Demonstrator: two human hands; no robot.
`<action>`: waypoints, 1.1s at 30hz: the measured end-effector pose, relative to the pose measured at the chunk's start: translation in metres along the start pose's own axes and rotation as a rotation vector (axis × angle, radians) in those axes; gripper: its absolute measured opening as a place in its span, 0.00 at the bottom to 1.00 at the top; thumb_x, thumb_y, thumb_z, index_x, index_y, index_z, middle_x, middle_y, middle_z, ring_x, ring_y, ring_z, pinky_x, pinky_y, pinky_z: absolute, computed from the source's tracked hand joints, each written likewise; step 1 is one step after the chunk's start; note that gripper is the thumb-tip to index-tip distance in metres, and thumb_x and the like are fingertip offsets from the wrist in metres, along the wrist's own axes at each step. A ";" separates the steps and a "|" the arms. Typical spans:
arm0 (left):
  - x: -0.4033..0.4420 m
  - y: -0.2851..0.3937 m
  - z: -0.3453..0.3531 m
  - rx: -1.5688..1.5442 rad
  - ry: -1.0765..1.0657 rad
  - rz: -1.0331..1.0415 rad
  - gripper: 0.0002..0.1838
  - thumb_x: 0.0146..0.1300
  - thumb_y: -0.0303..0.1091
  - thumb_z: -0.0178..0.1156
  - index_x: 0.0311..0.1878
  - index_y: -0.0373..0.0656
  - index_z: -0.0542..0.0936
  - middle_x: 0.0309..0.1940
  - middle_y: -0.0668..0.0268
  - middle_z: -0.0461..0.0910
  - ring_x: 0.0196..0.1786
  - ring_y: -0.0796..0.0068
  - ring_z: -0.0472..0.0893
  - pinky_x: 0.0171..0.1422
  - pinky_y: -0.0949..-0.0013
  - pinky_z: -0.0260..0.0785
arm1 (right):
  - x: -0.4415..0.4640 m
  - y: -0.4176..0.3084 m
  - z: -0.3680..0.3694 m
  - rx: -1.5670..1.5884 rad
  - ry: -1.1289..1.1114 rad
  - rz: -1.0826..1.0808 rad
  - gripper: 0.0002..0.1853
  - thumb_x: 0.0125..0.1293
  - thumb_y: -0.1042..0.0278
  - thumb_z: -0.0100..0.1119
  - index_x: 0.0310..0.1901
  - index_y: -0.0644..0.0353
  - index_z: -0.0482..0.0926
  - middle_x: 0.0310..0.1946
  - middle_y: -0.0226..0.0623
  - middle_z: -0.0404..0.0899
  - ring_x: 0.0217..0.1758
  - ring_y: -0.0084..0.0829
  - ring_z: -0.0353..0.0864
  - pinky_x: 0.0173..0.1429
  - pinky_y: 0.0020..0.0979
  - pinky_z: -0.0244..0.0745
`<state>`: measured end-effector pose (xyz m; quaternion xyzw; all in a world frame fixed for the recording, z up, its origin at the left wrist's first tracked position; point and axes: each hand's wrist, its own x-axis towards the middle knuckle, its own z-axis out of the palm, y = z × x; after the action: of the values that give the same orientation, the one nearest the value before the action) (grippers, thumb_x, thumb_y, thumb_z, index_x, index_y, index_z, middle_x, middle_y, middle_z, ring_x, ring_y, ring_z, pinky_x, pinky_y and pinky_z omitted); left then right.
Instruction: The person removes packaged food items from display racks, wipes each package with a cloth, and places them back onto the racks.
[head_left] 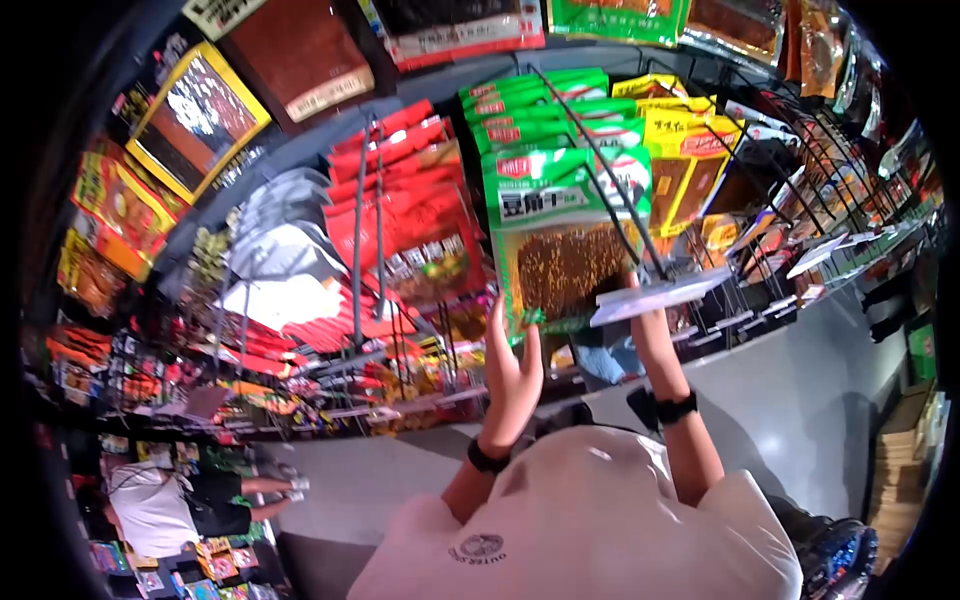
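A green snack bag (570, 215) with a window showing brown seeded food hangs at the front of a row of similar green bags on a metal hook. My left hand (513, 375) is at its lower left corner, with the bag's edge between the stretched thumb and fingers. At the lower right edge of the same bag is my right hand (652, 325). A white price tag (662, 294) at the hook's end covers most of its fingers; one fingertip shows above the tag. A dark band is on each wrist.
Red snack bags (410, 230) and silvery-white bags (285, 250) hang to the left. Yellow bags (685, 160) hang to the right, among protruding metal hooks with tags. Larger packs line the top. Another person (155, 505) in a white shirt is at lower left. Grey floor (790, 390) lies below.
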<state>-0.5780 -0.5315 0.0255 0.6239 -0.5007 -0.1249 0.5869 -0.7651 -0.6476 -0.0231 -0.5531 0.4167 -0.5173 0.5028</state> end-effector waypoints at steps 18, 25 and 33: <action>-0.086 0.057 0.008 -0.088 -0.722 0.219 0.29 0.55 0.21 0.58 0.62 0.33 0.68 0.56 0.46 0.72 0.60 0.44 0.73 0.64 0.56 0.65 | -0.141 -0.065 0.003 0.528 -0.060 0.450 0.24 0.78 0.47 0.43 0.55 0.61 0.75 0.42 0.24 0.77 0.44 0.15 0.72 0.50 0.23 0.69; -0.128 0.077 0.023 -0.256 -0.703 -0.073 0.18 0.63 0.25 0.56 0.56 0.32 0.72 0.48 0.51 0.75 0.53 0.59 0.77 0.60 0.65 0.66 | -0.145 -0.068 -0.020 0.562 0.019 0.476 0.26 0.77 0.45 0.43 0.57 0.61 0.75 0.46 0.27 0.78 0.46 0.18 0.73 0.53 0.25 0.69; -0.119 0.109 0.073 -0.132 -0.522 0.037 0.06 0.65 0.23 0.58 0.43 0.32 0.76 0.31 0.56 0.77 0.32 0.61 0.78 0.39 0.69 0.70 | -0.121 -0.087 -0.070 0.807 -0.042 0.444 0.23 0.78 0.51 0.43 0.60 0.62 0.71 0.53 0.28 0.74 0.56 0.20 0.70 0.65 0.26 0.63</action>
<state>-0.7396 -0.4632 0.0471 0.5215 -0.6374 -0.3032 0.4794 -0.8541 -0.5253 0.0410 -0.2207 0.2801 -0.5065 0.7850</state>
